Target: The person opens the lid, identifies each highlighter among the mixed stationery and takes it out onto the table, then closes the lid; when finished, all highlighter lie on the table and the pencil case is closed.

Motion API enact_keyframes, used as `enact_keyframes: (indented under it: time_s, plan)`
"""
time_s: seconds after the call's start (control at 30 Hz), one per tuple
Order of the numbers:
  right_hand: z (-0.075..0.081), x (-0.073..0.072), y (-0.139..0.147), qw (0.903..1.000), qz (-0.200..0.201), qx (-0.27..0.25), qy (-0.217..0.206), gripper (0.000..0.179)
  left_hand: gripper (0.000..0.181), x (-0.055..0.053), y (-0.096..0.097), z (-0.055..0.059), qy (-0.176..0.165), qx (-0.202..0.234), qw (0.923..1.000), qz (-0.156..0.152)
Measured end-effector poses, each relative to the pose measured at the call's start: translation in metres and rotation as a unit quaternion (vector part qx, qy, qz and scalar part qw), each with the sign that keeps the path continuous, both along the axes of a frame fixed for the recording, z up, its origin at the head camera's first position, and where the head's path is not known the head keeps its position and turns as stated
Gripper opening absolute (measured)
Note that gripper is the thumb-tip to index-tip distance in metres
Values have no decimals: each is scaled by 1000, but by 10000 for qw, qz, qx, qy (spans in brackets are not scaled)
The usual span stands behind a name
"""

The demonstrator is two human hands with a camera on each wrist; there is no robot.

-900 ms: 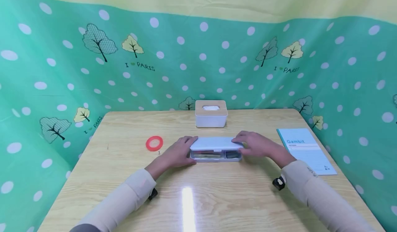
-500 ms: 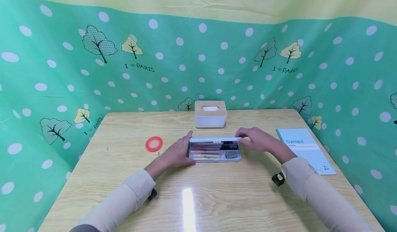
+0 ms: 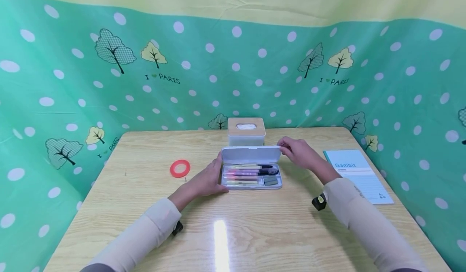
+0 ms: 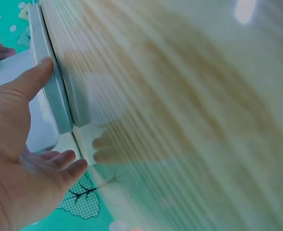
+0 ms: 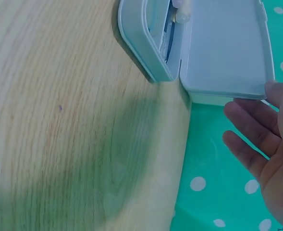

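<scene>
Lying between both hands (image 3: 204,179) (image 3: 299,153): pencil case (image 3: 251,155)

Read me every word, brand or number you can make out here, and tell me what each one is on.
"I PARIS", with a small green heart between: on the green cloth, twice at the back, once at left.
"Gambit": on the notebook.
Small print under that title and at the notebook's lower right: too small to read.
Pencil case: no lettering I can read.
</scene>
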State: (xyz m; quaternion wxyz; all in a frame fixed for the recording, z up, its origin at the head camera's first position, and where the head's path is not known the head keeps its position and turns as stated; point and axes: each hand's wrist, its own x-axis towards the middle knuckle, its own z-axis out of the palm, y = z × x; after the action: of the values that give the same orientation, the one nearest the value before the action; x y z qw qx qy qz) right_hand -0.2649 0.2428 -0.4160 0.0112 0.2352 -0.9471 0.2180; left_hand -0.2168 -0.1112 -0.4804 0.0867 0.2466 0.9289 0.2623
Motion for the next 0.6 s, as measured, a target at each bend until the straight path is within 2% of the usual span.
enact_keyframes:
  time_s: [0.1,0.27,0.5,0.6]
  plan:
    - [-2,-4,1,9997,-130,-186,46,14,137,0,0,1,-15,54,10000,-47]
    - [-4,-9,-2,9981,-480,-371,84,16,139,0,0,2,7,113,9999,-81]
    - [-9,-18,-5,9962,-830,-257,-14,22,141,-1,0,1,39,78,9999,-112]
    - [-13,-20,-6,9955,-899,-308,-56,23,140,-1,0,1,-65,5,10000,-49]
